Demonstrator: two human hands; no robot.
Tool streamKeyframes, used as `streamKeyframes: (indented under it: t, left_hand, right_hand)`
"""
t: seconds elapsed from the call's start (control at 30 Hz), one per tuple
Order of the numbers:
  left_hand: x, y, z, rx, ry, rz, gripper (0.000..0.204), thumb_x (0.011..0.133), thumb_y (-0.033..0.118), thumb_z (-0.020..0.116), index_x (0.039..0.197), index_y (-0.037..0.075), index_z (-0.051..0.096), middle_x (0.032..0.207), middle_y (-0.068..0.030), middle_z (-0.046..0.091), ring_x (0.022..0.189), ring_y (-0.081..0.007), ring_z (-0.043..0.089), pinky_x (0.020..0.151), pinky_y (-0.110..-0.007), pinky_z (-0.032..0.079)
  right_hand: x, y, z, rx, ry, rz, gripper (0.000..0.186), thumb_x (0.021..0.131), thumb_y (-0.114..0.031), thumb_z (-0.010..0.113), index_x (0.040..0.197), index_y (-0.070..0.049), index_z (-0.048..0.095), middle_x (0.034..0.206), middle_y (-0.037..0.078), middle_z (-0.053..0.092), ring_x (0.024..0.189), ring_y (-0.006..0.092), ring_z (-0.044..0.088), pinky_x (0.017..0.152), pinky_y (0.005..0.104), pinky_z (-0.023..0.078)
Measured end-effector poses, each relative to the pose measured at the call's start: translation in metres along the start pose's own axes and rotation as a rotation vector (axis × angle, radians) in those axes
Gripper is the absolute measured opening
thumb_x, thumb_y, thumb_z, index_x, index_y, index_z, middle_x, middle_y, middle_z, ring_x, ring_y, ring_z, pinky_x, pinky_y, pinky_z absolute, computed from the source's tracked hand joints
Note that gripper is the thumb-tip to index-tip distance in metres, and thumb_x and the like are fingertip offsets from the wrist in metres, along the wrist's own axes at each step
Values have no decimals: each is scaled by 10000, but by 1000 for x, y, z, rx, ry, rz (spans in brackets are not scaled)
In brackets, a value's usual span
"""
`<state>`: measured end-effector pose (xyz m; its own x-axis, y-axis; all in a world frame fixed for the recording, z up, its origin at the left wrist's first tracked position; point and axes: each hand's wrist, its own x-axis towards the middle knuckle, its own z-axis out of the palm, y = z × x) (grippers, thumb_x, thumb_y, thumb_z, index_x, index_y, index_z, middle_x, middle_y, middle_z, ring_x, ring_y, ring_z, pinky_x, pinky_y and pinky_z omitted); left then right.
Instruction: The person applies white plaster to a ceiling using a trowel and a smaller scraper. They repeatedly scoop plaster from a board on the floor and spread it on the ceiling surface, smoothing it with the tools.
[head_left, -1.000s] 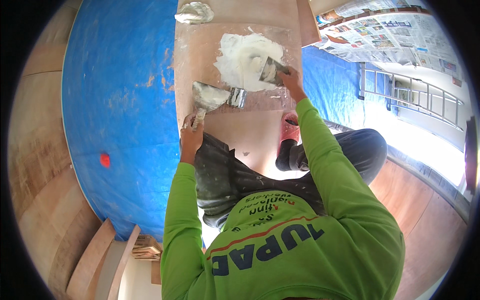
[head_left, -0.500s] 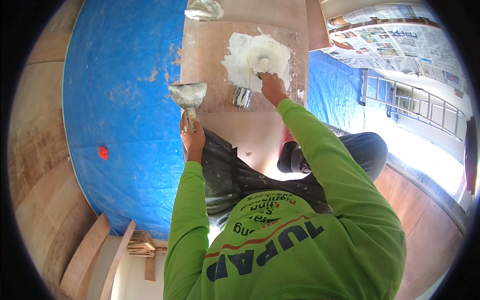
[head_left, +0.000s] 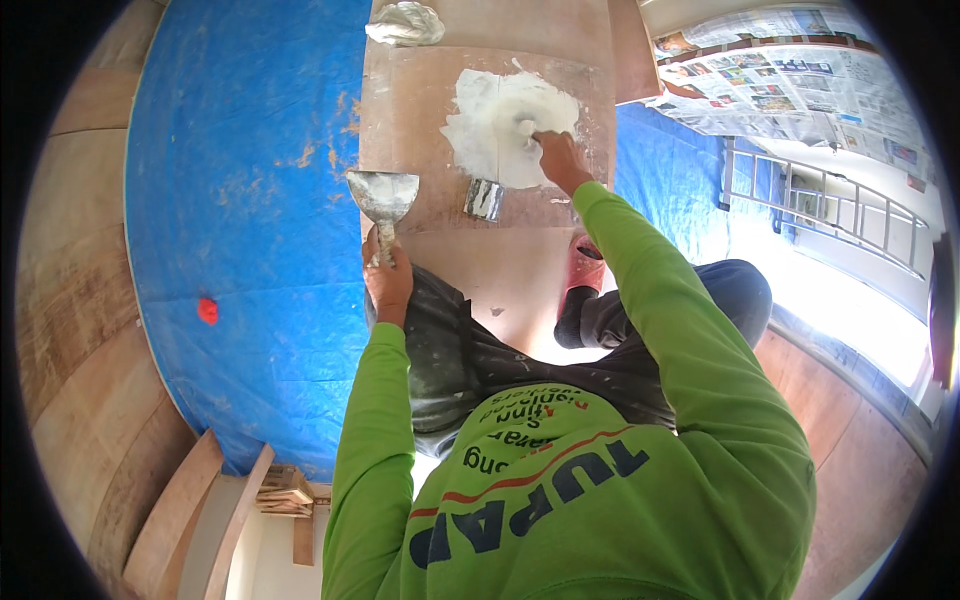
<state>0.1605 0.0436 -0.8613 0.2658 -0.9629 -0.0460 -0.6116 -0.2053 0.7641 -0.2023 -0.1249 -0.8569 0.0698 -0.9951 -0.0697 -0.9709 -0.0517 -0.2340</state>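
Observation:
My left hand (head_left: 388, 285) is closed round the handle of a wide putty knife (head_left: 384, 195). Its flared blade points away from me, smeared with white filler, beside the board's left edge. On the brown wooden board (head_left: 410, 130) in front of me lies a broad patch of wet white filler (head_left: 480, 120). Over the right part of that patch, my right hand (head_left: 562, 160) grips a small filler-coated tool (head_left: 528, 128); its exact kind is hidden by filler and fingers. Just below the patch a small metal can (head_left: 484, 199), streaked white, lies on the board.
A crumpled whitish plastic bag (head_left: 405, 24) sits at the board's far left corner. Blue tarpaulin (head_left: 240, 200) spreads to the left, with a small red object (head_left: 207, 311) on it. A ladder (head_left: 830, 195) and newspaper-covered surfaces (head_left: 800, 90) are at the right.
My right hand has shifted slightly right and nearer the patch's right edge, its tool still in the filler. The putty knife in my left hand has moved a little right and toward me.

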Motion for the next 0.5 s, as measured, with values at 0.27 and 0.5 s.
streamKeyframes:
  t: [0.27, 0.5]
  left_hand:
    - [2, 4, 1, -22, 5, -35, 542, 950, 115, 630, 1476, 12, 550, 1379, -266, 628, 1246, -473, 606, 1079, -516, 493]
    - [2, 4, -1, -14, 0, -19, 517, 972, 128, 641, 1468, 12, 555, 1379, -266, 627, 1231, -472, 609, 1070, -514, 497]
  right_hand:
    - [12, 13, 9, -25, -285, 22, 368, 972, -69, 508, 1252, -126, 740, 1187, 114, 733, 1164, 387, 660, 977, 519, 557]
    - [7, 4, 7, -65, -256, -12, 355, 973, -91, 540, 1267, -139, 733, 1220, 100, 727, 1185, 365, 644, 979, 523, 562]
